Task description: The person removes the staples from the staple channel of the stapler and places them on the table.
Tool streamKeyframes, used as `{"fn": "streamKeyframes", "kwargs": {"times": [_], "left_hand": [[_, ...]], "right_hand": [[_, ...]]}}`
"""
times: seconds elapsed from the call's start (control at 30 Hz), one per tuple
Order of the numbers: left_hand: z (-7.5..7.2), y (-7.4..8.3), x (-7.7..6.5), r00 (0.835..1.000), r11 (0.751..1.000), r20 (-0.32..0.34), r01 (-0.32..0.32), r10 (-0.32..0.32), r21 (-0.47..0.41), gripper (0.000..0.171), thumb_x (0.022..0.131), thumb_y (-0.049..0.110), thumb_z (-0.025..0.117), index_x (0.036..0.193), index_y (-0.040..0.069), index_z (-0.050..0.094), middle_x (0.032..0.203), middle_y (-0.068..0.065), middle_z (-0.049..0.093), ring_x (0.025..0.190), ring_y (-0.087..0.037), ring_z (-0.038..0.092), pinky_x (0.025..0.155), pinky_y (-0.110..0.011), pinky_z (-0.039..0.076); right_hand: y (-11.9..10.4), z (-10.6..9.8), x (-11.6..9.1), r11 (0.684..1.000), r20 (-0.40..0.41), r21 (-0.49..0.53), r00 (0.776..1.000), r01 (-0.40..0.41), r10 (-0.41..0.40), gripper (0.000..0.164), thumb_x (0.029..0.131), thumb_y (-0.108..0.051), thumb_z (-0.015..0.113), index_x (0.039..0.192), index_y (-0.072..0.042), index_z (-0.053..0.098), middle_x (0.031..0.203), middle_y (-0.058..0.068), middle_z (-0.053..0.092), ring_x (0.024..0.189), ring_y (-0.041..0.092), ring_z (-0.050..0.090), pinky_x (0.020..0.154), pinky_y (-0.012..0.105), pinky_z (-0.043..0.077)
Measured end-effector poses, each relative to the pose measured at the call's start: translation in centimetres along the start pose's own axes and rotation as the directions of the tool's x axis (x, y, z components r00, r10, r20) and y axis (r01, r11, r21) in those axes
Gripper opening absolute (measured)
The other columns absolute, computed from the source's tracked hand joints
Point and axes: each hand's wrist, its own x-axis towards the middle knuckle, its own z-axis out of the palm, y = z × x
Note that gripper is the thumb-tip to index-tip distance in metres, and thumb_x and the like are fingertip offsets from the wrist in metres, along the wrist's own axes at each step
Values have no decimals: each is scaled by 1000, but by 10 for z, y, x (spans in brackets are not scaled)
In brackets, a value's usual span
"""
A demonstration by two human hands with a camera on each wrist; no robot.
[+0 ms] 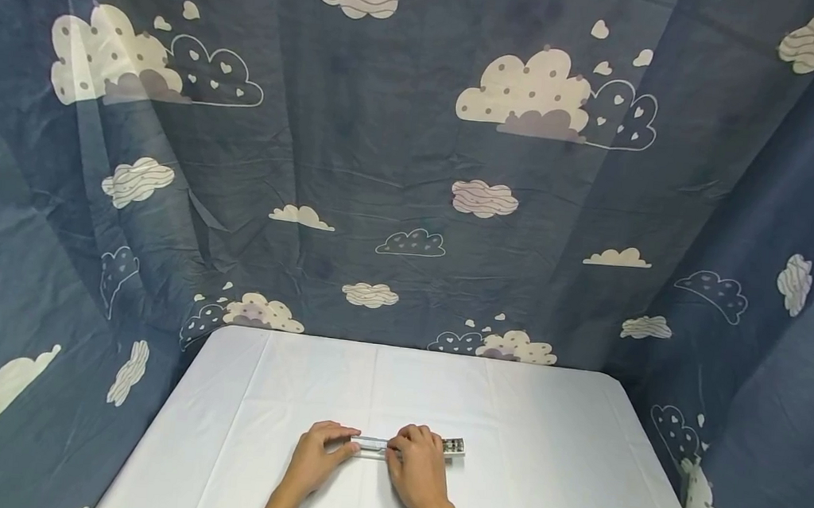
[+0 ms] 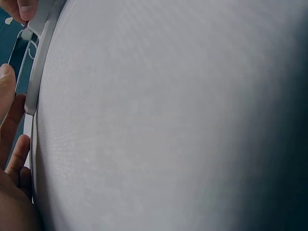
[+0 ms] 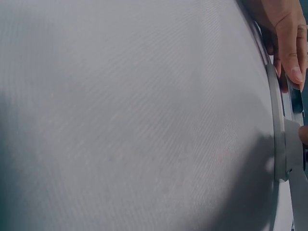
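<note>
A long, slim device (image 1: 372, 444) with a pale grey base and a shiny metal strip lies across the white table, between both hands. My left hand (image 1: 319, 456) pinches the strip's left end between thumb and fingers. Over the middle, my right hand (image 1: 421, 464) grips the device from above and covers part of it. A silver end with dark markings (image 1: 453, 447) sticks out to the right of that hand. In the left wrist view, the grey base (image 2: 41, 62) runs beneath the raised strip (image 2: 18, 53). The right wrist view shows the left fingertips (image 3: 296, 73) at the strip. I cannot tell the device's exact kind.
A white cloth covers the table (image 1: 543, 440), whose far edge meets a dark blue curtain (image 1: 386, 149) printed with clouds. More of this curtain hangs along the left and right sides.
</note>
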Motion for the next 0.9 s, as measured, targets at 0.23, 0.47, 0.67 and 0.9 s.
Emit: {"fn": "streamKeyframes", "kwargs": {"times": [0.23, 0.47, 0.67, 0.9], "left_hand": [[-1, 0, -1, 1000, 1000, 7, -2, 2, 11, 27, 87, 40, 80, 111, 29, 79, 112, 7, 75, 118, -28, 64, 106, -58, 50], [-3, 1, 1, 1000, 1000, 2, -8, 8, 18, 29, 86, 42, 80, 112, 29, 79, 111, 9, 75, 118, -26, 64, 106, -56, 51], [-2, 1, 0, 1000, 1000, -4, -22, 22, 12, 28, 87, 41, 80, 112, 27, 79, 111, 7, 75, 117, -27, 65, 106, -57, 51], [-1, -1, 0, 1000, 1000, -9, -14, 14, 20, 27, 86, 40, 81, 111, 30, 79, 111, 8, 75, 118, -27, 64, 106, -55, 51]], "right_hand": [[-1, 3, -2, 994, -33, 100, 998, -50, 53, 7, 83, -21, 87, 85, -19, 80, 96, -8, 71, 98, 14, 60, 94, 43, 46], [-4, 6, 2, 977, -89, 203, 992, -66, 85, 12, 80, -19, 89, 86, -20, 79, 94, -9, 73, 99, 13, 61, 93, 43, 49], [-4, 11, 2, 974, -112, 213, 989, -72, 98, 12, 80, -18, 89, 84, -21, 78, 92, -9, 73, 96, 12, 62, 93, 43, 48], [-2, 12, 1, 979, -126, 199, 989, -50, 77, 11, 81, -19, 89, 84, -22, 78, 91, -9, 74, 95, 12, 62, 94, 45, 48]]}}
